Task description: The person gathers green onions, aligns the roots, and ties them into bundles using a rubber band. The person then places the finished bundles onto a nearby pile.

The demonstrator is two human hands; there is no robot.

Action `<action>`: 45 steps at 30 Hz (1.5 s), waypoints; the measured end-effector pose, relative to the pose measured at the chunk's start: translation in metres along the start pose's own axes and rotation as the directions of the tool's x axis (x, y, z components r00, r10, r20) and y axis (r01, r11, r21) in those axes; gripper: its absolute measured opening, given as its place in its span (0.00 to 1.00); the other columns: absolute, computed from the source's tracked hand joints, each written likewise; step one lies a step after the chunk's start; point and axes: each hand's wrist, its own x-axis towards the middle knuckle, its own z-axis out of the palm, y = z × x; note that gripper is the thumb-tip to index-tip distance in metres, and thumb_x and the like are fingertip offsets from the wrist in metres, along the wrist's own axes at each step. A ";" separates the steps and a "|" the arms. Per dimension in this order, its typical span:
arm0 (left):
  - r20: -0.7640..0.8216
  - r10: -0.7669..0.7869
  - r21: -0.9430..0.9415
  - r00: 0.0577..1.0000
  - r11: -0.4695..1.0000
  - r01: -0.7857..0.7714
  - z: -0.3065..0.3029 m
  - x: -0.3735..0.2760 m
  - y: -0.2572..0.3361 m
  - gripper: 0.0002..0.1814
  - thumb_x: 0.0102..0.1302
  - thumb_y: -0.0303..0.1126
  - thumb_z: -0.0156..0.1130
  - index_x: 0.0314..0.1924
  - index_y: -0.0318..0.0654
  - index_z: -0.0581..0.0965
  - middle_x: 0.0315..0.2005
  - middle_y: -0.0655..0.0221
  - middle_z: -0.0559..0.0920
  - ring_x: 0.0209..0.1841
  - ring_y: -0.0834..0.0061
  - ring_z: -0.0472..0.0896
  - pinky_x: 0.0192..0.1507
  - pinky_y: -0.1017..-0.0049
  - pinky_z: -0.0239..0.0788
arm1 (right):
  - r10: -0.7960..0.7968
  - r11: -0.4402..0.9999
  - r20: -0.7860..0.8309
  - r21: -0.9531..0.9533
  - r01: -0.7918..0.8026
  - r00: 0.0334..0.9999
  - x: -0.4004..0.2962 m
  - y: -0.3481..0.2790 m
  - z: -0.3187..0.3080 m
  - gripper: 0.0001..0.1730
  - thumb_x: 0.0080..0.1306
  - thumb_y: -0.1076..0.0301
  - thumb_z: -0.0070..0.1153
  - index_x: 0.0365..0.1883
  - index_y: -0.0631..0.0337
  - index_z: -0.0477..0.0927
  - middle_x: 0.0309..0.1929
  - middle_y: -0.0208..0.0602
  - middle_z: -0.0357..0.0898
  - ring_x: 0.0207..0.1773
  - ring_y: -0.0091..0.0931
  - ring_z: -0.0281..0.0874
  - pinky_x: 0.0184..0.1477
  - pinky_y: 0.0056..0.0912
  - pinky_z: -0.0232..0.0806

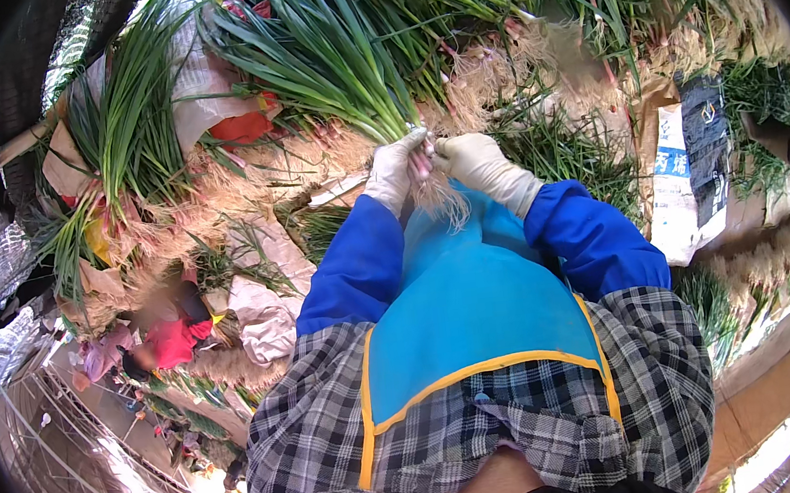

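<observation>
A bunch of green garlic plants [356, 84] is in front of me, its leaves pointing away and its pale roots hanging towards my blue apron [480, 302]. Around the lower stems closes my left hand [397, 167], in a whitish glove. My right hand [480, 165], gloved alike, is at the right side of the same stems, fingers bent and touching or very near them; what its fingertips hold is hidden. More rooted plants [486, 78] lie just beyond my hands.
Another heap of green plants [129, 123] lies at the left. Printed woven sacks [690, 165] are at the right, beside loose green leaves [572, 148]. A crumpled pale cloth or sack [265, 318] is at the lower left. Farther left, a person in red [173, 338] is among more plants.
</observation>
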 end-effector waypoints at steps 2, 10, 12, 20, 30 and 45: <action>0.014 0.034 0.150 0.999 0.988 -0.035 -0.014 0.004 -0.002 0.07 0.61 0.30 0.59 0.29 0.33 0.77 0.15 0.69 0.78 0.08 0.77 0.71 0.12 0.82 0.63 | -0.056 0.998 0.088 0.023 0.054 0.995 0.004 0.000 -0.014 0.17 0.60 0.50 0.51 0.34 0.55 0.78 0.25 0.43 0.78 0.32 0.42 0.76 0.35 0.44 0.68; -0.118 -0.038 -0.039 0.992 0.999 0.033 0.006 -0.023 0.014 0.08 0.60 0.30 0.60 0.35 0.30 0.77 0.15 0.67 0.77 0.10 0.75 0.72 0.10 0.78 0.64 | 0.218 0.936 0.005 0.281 -0.210 0.976 -0.005 0.018 -0.026 0.16 0.56 0.65 0.59 0.44 0.57 0.78 0.38 0.42 0.78 0.40 0.37 0.76 0.44 0.34 0.69; -0.070 0.022 -0.034 0.997 0.999 -0.025 0.018 -0.020 0.007 0.10 0.63 0.31 0.58 0.41 0.32 0.78 0.20 0.66 0.78 0.16 0.83 0.71 0.12 0.87 0.59 | 0.002 0.946 -0.082 0.323 0.024 0.997 -0.009 0.020 -0.015 0.17 0.59 0.62 0.58 0.45 0.60 0.77 0.35 0.41 0.78 0.38 0.37 0.76 0.43 0.34 0.69; 0.023 0.112 0.077 0.993 0.991 -0.113 0.011 -0.014 0.000 0.07 0.60 0.30 0.60 0.35 0.35 0.78 0.19 0.70 0.79 0.13 0.82 0.72 0.13 0.84 0.60 | 0.301 0.801 -0.071 0.560 -0.212 0.951 0.075 0.010 -0.029 0.30 0.61 0.47 0.53 0.46 0.69 0.75 0.40 0.48 0.80 0.45 0.32 0.78 0.48 0.32 0.67; -0.041 0.241 0.005 0.970 0.970 -0.241 0.016 -0.040 0.005 0.08 0.60 0.32 0.58 0.32 0.32 0.76 0.19 0.73 0.78 0.18 0.85 0.72 0.18 0.88 0.61 | 0.179 -0.534 0.121 0.845 -0.007 0.976 0.105 0.017 0.037 0.12 0.69 0.61 0.38 0.27 0.53 0.70 0.16 0.24 0.59 0.16 0.23 0.54 0.18 0.29 0.52; 0.281 0.016 -0.274 0.960 0.960 0.064 -0.035 -0.065 -0.009 0.14 0.59 0.31 0.59 0.43 0.30 0.74 0.27 0.66 0.77 0.34 0.75 0.75 0.36 0.79 0.70 | -0.001 -0.811 0.395 0.537 -0.232 0.919 0.070 -0.019 0.042 0.10 0.72 0.59 0.39 0.33 0.53 0.69 0.12 0.16 0.52 0.12 0.15 0.48 0.14 0.20 0.43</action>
